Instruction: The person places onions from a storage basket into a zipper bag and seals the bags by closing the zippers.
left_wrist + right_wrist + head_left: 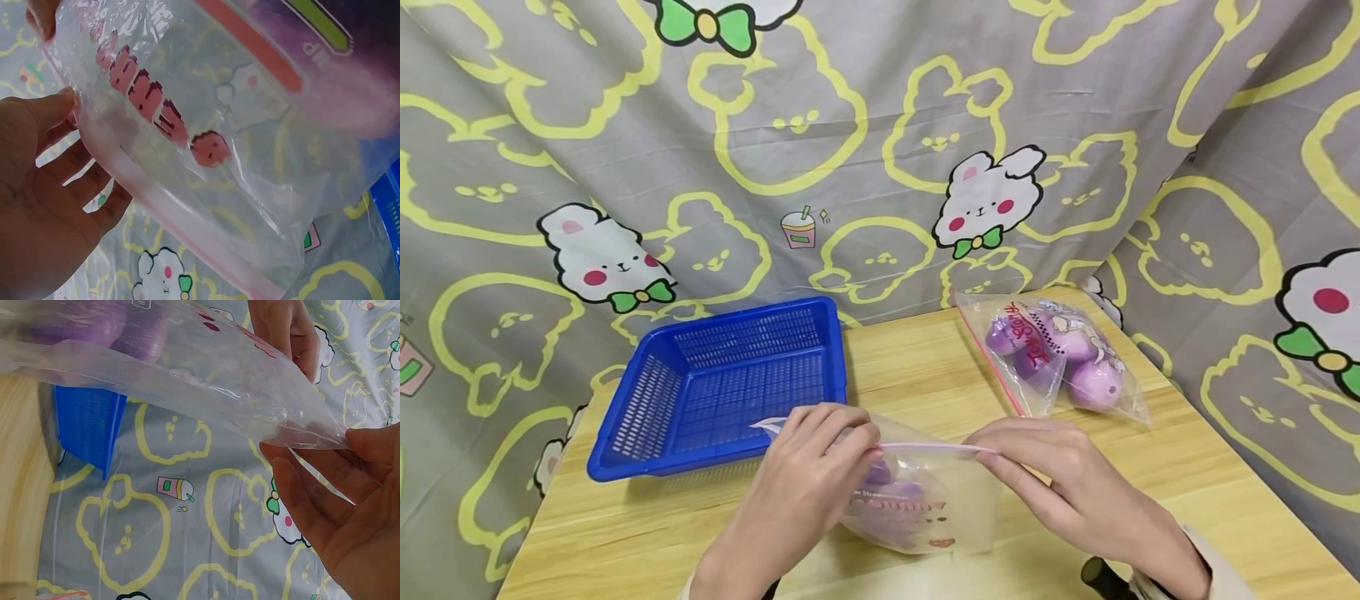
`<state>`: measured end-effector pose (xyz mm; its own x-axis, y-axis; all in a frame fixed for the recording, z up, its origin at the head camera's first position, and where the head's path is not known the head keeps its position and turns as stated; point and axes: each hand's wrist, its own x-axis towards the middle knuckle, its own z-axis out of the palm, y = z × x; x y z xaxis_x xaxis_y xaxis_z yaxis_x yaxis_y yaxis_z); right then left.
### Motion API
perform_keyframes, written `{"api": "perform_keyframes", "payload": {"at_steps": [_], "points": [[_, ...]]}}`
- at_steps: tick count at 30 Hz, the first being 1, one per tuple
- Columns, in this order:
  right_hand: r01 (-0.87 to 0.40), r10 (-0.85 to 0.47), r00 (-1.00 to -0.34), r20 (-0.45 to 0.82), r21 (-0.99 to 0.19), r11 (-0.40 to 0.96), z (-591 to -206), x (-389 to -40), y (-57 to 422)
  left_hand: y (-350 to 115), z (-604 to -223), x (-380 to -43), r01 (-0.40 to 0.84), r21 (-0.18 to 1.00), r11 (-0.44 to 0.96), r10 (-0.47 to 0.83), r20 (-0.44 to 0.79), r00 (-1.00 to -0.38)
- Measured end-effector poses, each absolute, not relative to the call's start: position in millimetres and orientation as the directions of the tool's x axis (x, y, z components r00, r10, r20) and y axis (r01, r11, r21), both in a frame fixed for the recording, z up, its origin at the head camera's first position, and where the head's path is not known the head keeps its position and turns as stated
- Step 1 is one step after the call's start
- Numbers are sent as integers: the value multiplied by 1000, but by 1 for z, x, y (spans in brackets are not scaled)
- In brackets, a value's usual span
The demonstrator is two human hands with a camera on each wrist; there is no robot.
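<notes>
A clear zip bag [925,508] with a pink zip edge and printed figures stands upright at the front of the table, purple items inside it. My left hand [820,467] pinches the zip edge near its left part, thumb and fingers on both sides. At the right end of the same edge, my right hand [1067,483] pinches the zip between thumb and fingers. Seen from the left wrist, the left hand [56,181] has its thumb and fingertips at the strip. The right hand [350,494] grips the bag's corner in the right wrist view.
A blue plastic basket [831,350] stands at the back left, close behind the left hand. Toward the back right lies another zip bag [1037,400] holding several purple round items. A dark cylindrical object [1101,575] shows by the right wrist. Patterned curtains hang around the wooden table [902,358].
</notes>
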<state>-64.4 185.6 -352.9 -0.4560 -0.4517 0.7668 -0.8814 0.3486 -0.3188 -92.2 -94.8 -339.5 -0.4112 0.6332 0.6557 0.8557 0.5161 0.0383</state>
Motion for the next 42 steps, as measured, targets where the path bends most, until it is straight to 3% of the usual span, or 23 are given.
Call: {"api": "perform_keyframes", "payload": {"at_steps": [13, 32, 38, 42], "points": [[-872, -416, -461, 784, -315, 374, -358, -67, 192, -102, -341, -97, 844, 31, 536, 617, 668, -416], [-832, -363, -519, 774, -361, 421, -368, -75, 206, -119, -353, -112, 805, 127, 579, 572, 640, -512], [-796, -330, -568, 754, -401, 454, -370, -78, 212, -127, -361, -122, 792, 148, 593, 564, 626, -539], [-742, -306, -639, 706, -459, 489, -372, -79, 216, -131, -364, -131, 782, 165, 602, 559, 613, -559]]}}
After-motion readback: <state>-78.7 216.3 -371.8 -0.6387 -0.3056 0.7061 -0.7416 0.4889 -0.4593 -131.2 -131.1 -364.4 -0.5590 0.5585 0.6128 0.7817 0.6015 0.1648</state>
